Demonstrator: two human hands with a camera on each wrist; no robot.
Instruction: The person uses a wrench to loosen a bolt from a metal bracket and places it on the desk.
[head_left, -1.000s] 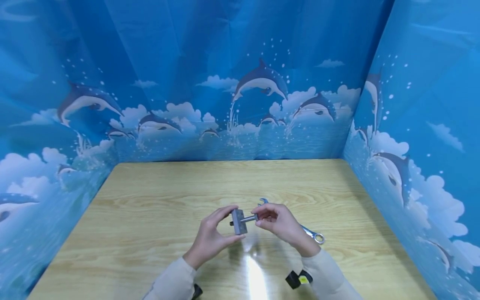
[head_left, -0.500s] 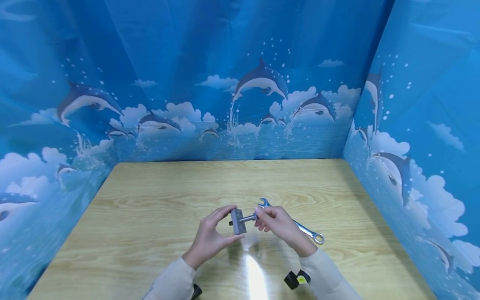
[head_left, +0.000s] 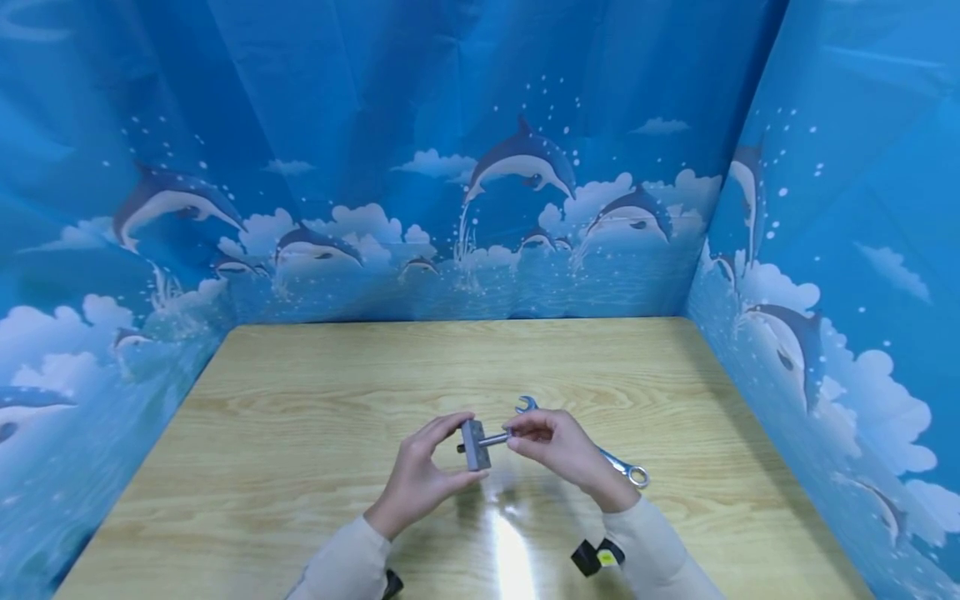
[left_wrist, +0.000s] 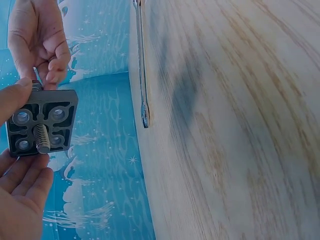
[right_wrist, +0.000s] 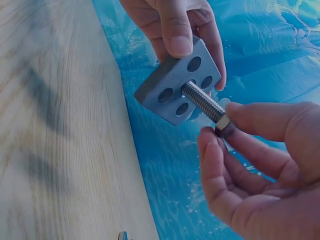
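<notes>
My left hand (head_left: 426, 468) grips a grey square metal plate (right_wrist: 172, 92) by opposite edges, thumb on one side and fingers on the other. The plate has a hole near each corner; its ribbed back faces the left wrist view. Through its centre runs a threaded bolt (right_wrist: 205, 102), whose end (left_wrist: 42, 142) pokes out at the back. My right hand (head_left: 557, 446) pinches the bolt's hex head (right_wrist: 223, 122) between thumb and fingers. Both hands hold the assembly above the table.
A combination wrench (head_left: 626, 468) lies on the wooden table (head_left: 300, 400), partly hidden beneath my right forearm. Blue dolphin-print curtains (head_left: 360, 167) stand around the table's back and sides.
The right hand's fingers and thumb have shifted back and forth around the bolt head, with the wrist turning slightly. The left hand and plate stay nearly in place.
</notes>
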